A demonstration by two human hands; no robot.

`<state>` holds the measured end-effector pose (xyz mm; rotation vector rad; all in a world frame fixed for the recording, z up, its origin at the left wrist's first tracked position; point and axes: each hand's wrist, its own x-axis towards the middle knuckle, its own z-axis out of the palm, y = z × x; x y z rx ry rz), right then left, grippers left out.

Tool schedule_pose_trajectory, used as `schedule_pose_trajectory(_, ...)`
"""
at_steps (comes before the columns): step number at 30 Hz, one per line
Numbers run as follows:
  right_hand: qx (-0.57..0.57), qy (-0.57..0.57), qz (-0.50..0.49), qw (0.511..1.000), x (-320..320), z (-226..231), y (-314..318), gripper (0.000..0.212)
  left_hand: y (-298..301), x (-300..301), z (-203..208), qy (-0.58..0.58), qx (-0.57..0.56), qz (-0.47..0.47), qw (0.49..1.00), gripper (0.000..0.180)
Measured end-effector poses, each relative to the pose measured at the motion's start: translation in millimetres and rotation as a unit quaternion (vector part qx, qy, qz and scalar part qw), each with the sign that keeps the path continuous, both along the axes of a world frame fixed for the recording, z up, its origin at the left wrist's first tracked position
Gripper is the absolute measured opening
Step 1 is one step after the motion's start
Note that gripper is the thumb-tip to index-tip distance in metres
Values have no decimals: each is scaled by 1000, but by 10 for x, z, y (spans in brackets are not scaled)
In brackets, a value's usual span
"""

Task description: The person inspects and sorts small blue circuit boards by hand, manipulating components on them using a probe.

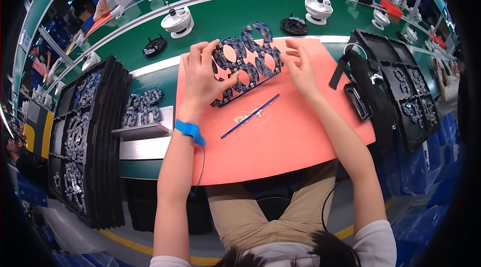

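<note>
Blue circuit-board panel [260, 48], ring-shaped cutouts, tilted up at 11 to 12 o'clock on the salmon mat [300, 142] (clock centred on mat, 12 away from wearer). Left hand [200, 74] grasping its left end, fingers on the far side, thumb on the near face. Right hand [303, 74] at the panel's right end, fingers parted and curved; cannot tell if it grips or only hovers at the edge. Blue wrist strap [190, 130] with cord on left wrist.

Thin blue strip [265, 105] lies slanted near mat centre, pale crumbs [241, 118] around it. Mat on green counter [225, 11].

At 9 o'clock: metal ledge [150, 129] carrying more boards [150, 97]; beyond it, stack of black trays [112, 167], boards in the top one. At 3 o'clock: black oblong case [358, 101]; past it toward 2, another black tray [373, 49] with boards. White rounded devices on bases at 11 [178, 24] and 1 [319, 12], each with a black round part [294, 25] nearby.
</note>
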<state>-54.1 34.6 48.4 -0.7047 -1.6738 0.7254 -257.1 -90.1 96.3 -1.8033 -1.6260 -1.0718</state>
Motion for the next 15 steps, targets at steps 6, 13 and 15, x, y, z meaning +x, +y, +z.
schedule_pose_trajectory(6, -221, 35, 281, 933, 104, 26, 49, 27, 35, 69, -20, 57, 16, -36, 998, 72)
schedule_pose_trajectory(13, -237, 167, 342, 894, 10, 129, -120, 23, 43, 6, 30, -184, 48, -47, 981, 107)
schedule_pose_trajectory(15, -214, 134, 340, 906, -58, 190, -177, 24, -122, -96, 93, -238, -20, -55, 969, 117)
